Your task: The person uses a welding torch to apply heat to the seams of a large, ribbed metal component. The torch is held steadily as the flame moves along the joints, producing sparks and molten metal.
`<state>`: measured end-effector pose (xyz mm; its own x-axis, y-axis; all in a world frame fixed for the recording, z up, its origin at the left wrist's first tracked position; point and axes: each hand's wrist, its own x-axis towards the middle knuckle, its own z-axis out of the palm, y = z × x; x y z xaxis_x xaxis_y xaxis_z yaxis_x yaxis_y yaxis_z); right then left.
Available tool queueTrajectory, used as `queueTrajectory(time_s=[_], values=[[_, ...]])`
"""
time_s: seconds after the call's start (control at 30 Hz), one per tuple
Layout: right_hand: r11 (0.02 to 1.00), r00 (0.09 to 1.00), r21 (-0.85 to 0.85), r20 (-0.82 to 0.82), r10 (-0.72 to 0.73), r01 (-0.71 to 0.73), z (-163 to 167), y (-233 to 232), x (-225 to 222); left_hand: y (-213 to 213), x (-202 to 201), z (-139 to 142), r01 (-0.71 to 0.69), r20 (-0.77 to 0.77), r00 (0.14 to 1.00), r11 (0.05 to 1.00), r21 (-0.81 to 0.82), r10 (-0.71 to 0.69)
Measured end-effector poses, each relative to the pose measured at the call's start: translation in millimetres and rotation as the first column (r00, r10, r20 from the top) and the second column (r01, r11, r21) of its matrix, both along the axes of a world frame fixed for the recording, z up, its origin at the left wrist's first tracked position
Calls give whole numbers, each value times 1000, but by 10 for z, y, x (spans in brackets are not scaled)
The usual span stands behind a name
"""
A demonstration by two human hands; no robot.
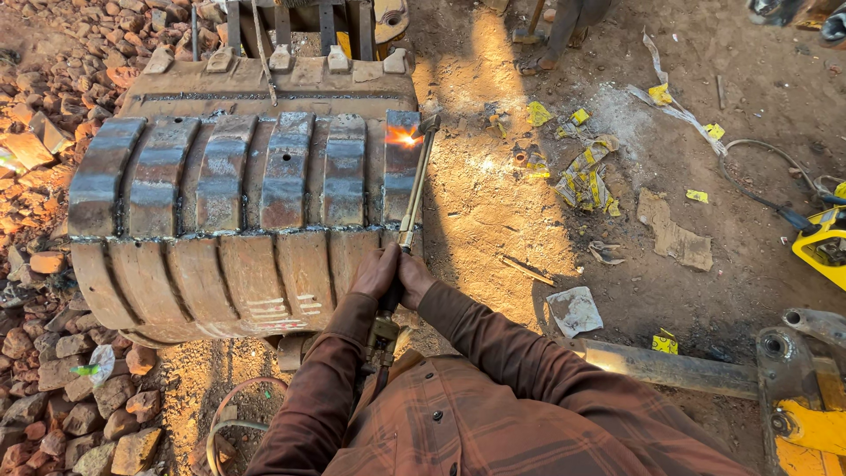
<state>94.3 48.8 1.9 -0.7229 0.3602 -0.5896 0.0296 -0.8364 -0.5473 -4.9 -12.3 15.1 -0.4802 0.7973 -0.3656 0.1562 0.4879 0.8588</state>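
A large rusty excavator bucket (238, 194) lies on the dirt, its back covered with curved steel wear strips. Both hands grip a long gas cutting torch (414, 189): my left hand (374, 273) and my right hand (414, 280) wrap its handle close together at the bucket's lower right edge. The torch reaches forward and its tip throws an orange flame (403, 136) against the rightmost steel strip (401, 163). My brown plaid sleeves fill the lower middle of the view.
Broken bricks (62, 370) pile along the left. Hoses (231, 414) loop on the ground below the bucket. Yellow scraps (589, 176) and paper litter the dirt at right. A steel bar (661, 366), yellow machine parts (806, 423) and another person's feet (546, 48) are nearby.
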Motion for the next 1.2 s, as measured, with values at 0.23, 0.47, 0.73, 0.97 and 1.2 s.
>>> queueTrajectory(time_s=[0.23, 0.47, 0.73, 0.97, 1.2], values=[[1000, 1000, 9, -3, 11, -11, -39, -12, -30, -58, 3, 123, -18, 33, 999, 997, -82, 21], [1000, 999, -1, -35, 27, -28, -107, -44, -115, -107, -58, 102, -48, -21, 999, 999, -19, 48], [1000, 999, 1, -25, 23, -23, -137, -64, -121, -150, -59, 155, -71, -1, 997, 996, -62, 71], [999, 999, -9, 8, 42, -42, -89, -70, -106, -167, -53, 108, -85, -33, 996, 995, -54, 83], [997, 994, 34, 81, 69, -72, 45, -101, -117, -191, -41, 153, -98, 54, 993, 992, -85, 103]])
